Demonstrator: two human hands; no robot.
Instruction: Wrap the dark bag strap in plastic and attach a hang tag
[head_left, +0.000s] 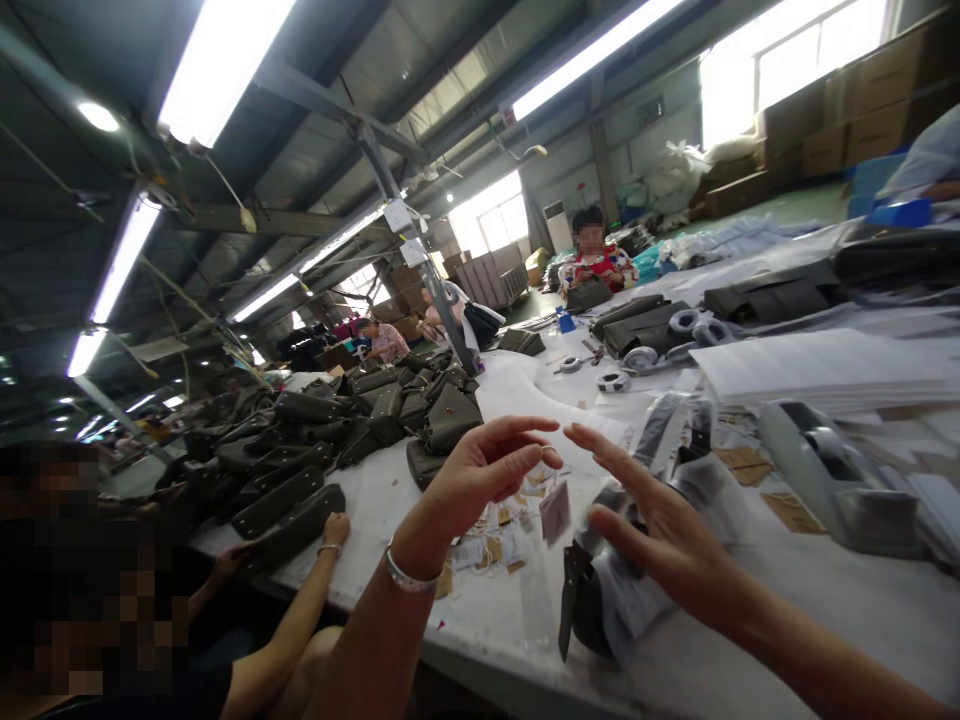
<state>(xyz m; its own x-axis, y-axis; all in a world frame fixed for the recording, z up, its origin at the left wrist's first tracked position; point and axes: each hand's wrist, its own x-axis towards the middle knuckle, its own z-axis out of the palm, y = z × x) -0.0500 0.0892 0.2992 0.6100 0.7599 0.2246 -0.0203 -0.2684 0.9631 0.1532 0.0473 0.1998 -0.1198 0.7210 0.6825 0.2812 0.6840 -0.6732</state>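
Observation:
My left hand is raised over the white table, thumb and fingers brought together. A small pale hang tag dangles on a thin string just below those fingertips, and the string runs up to them. Opposite it, my right hand has its fingers stretched out and apart, with nothing seen in them. Under the right hand lies a dark bag partly covered in thin whitish wrapping; the hand hides part of it. Loose tags with strings are scattered on the table beneath my left hand.
A grey tape dispenser and a stack of white foam sheets stand at right. Dark bags are heaped at left, where a co-worker's hand touches one. Tape rolls lie farther back. Another person sits across the table.

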